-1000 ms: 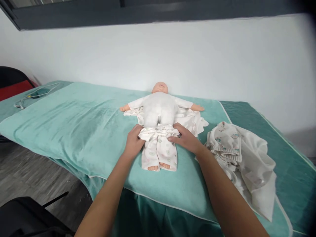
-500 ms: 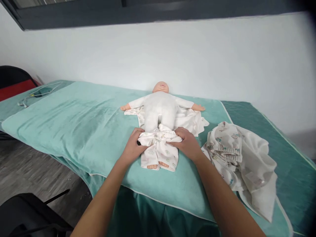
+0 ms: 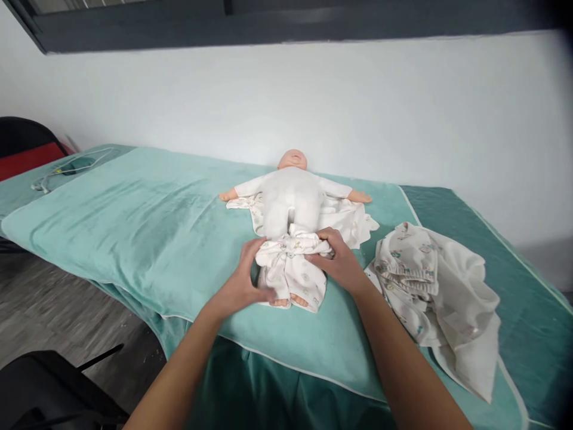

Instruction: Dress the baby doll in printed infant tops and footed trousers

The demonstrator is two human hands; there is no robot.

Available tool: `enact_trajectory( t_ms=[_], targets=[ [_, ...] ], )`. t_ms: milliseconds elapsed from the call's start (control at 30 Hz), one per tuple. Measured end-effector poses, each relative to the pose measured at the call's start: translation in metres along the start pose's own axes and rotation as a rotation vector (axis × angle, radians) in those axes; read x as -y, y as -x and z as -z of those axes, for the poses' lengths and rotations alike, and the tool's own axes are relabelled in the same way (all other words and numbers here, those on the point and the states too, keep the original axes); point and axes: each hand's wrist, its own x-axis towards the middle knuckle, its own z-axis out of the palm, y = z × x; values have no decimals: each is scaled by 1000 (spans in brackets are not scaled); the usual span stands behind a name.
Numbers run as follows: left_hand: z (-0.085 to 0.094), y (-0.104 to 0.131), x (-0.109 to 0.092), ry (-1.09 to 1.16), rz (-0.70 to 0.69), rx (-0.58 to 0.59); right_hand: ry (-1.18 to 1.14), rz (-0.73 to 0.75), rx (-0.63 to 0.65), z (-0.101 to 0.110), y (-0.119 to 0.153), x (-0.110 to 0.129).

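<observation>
Right hand (image 3: 339, 263) pinches pants (image 3: 305, 279) low on doll (image 3: 293, 194); left hand (image 3: 239, 286) spread at pants' edge.

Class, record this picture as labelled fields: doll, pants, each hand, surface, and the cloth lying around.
Doll: on its back, arms spread
Pants: patterned, around the lower legs, toes showing
Left hand: spread open, fingers at one end of the waistband, thumb near the toes
Right hand: pinching the waistband's other end
Surface: light-green cover
Beneath doll: white cloth
Picture right: crumpled clothing pile
</observation>
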Motion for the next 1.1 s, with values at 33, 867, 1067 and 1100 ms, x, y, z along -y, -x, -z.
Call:
enact_trajectory(
  t_ms=[33,867,1067,1100],
  targets=[
    [-2,6,-1,-39,-20,41,8,21,17,0,1,2],
    [-23,4,-3,-313,-55,-106,-7,-217,165,-13,61,45],
    [-20,6,-5,-310,-59,-85,208,-263,34,-28,66,50],
    [-18,6,-6,-296,-57,-72,213,-286,25,-28,65,53]
  ],
)
